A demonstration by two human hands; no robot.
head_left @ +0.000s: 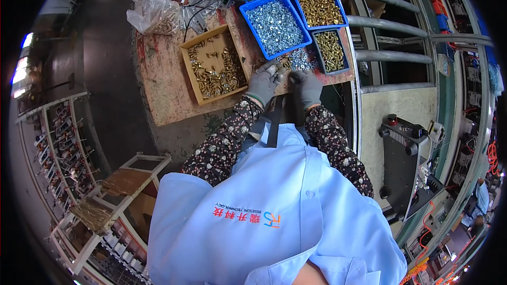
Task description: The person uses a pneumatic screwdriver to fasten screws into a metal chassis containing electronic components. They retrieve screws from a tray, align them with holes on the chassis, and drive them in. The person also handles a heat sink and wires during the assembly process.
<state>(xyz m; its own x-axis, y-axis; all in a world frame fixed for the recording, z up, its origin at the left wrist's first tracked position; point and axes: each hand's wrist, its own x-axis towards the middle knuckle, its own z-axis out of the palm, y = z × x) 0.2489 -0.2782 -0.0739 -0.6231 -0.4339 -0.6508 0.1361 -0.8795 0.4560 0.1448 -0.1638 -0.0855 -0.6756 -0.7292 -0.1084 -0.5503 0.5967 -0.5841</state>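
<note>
At the table's near edge, my left hand [265, 81], in a grey glove, has its fingers bent together; what they hold, if anything, is too small to make out. My right hand [307, 87], gloved alike, is curled closed just beside it, and its grip is hidden. A few brass-coloured screws [285, 63] lie beyond the fingertips, along with loose silver nuts or washers [302, 59]. Left of my hands, a cardboard tray [200, 96] holds many brass-coloured screws. Beyond them stands a blue bin [247, 19] of silver nuts or washers.
Another blue bin [345, 12] and a small dark bin [319, 55] hold gold-coloured screws. Plastic bags [153, 13] of small parts sit at the far left of the worn red table [158, 84]. Metal rails [388, 25] run along the right, with a dark machine [402, 166] nearer.
</note>
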